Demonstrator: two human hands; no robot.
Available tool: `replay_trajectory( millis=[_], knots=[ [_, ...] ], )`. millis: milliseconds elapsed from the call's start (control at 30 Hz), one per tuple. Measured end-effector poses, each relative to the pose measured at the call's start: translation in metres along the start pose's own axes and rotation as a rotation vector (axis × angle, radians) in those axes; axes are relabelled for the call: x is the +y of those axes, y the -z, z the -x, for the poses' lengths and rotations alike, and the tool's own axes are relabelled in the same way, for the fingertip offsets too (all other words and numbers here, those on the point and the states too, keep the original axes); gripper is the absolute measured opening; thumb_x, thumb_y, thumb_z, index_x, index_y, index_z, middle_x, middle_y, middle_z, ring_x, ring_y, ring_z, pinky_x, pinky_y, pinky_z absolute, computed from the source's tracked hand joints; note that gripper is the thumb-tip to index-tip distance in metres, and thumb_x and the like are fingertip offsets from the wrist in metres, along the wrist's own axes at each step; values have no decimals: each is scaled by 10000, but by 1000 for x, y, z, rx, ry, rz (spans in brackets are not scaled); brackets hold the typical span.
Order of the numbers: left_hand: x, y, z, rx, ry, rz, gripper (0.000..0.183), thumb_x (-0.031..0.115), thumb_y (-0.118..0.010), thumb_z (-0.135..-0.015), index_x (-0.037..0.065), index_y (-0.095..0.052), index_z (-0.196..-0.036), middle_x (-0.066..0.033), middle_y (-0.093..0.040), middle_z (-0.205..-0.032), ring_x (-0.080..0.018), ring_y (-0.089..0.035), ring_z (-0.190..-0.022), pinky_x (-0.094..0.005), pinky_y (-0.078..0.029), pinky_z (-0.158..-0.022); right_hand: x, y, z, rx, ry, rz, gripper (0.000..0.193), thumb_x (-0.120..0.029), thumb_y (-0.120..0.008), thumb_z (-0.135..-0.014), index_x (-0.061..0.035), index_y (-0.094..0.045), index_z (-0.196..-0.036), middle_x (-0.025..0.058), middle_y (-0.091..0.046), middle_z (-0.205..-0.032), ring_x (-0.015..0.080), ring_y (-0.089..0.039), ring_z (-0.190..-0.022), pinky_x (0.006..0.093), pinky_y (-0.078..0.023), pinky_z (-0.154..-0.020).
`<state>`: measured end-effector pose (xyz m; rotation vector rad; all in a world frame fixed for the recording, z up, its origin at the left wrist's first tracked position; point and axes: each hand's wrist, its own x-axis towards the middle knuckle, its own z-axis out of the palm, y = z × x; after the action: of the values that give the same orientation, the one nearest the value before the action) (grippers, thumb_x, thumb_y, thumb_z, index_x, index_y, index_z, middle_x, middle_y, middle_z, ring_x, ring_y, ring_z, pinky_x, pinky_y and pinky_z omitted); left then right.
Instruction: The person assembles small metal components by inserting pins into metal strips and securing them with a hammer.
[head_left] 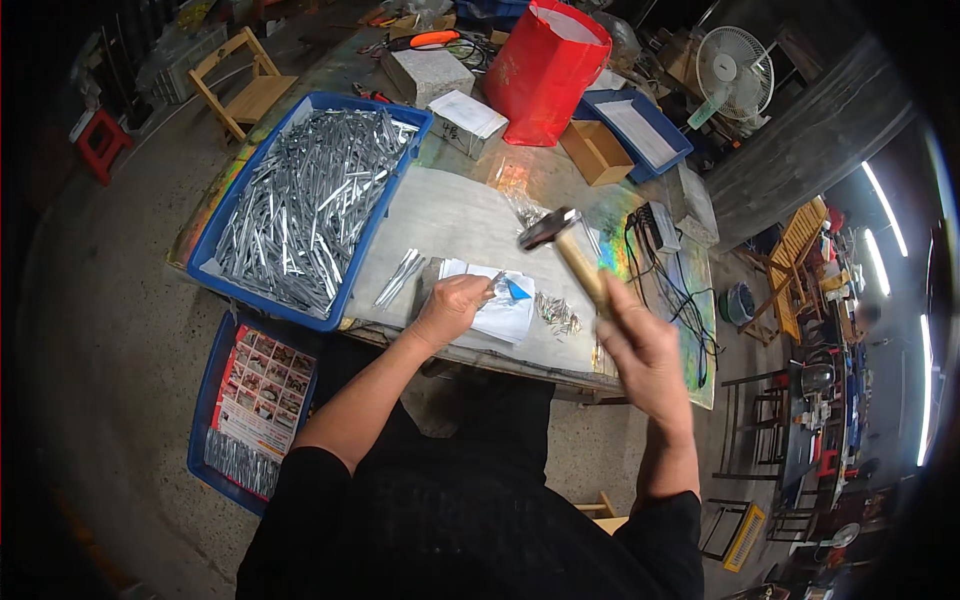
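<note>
My right hand (645, 345) grips the light wooden handle of a hammer (580, 258). The hammer is raised over the table, its dark metal head up and to the left. My left hand (456, 305) is closed at the near edge of the table, pinching a small thin metal piece (496, 281) above white paper (508, 318). A bright blue patch (517, 289) shows on the paper beside the fingertips. Several silver metal strips (400, 278) lie left of this hand. To its right is a small pile of short metal pieces (558, 314).
A blue tray (345, 305) heaped with metal strips stands at the left. Below it sits another blue tray (203, 425) with a printed sheet and strips. A red bag (548, 75), cardboard box (596, 155) and fan (733, 72) are farther back. Black cables (665, 275) lie at the right.
</note>
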<state>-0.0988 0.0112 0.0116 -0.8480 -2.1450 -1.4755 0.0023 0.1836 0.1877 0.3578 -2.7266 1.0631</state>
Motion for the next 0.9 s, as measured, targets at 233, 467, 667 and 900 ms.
replay_trajectory(
  millis=[233,467,667,900],
  knots=[
    [3,2,0,15,-25,3,52,6,-556,-697,-4,-508,-714,-137,-504,-617,-285,-506,-571,-337,-388,-498,1,0,-3,130,235,291,450,-2,-550,-725,-5,-430,-1158,193,-585,-846,202,-581,-728,269,-443,-667],
    [0,0,1,13,-52,-9,56,-8,-549,-690,-3,-511,-732,-139,-508,-628,-285,-510,-580,-337,-398,-510,-22,19,-7,134,260,192,435,26,-579,-690,-11,-487,-1113,164,-575,-749,206,-558,-628,270,-434,-617],
    [0,0,2,7,-4,-1,51,-6,-545,-694,-3,-510,-732,-144,-513,-636,-282,-519,-595,-336,-403,-516,-40,23,11,436,123,-48,436,54,-540,-697,89,-429,-1116,188,-547,-1020,209,-559,-907,268,-398,-808],
    [-1,-1,0,-11,-60,-22,53,-1,-546,-687,4,-508,-724,-135,-508,-620,-290,-523,-600,-347,-404,-514,-11,4,-1,29,116,177,429,37,-566,-693,-44,-497,-1109,165,-515,-630,215,-518,-545,310,-412,-534]
  ],
)
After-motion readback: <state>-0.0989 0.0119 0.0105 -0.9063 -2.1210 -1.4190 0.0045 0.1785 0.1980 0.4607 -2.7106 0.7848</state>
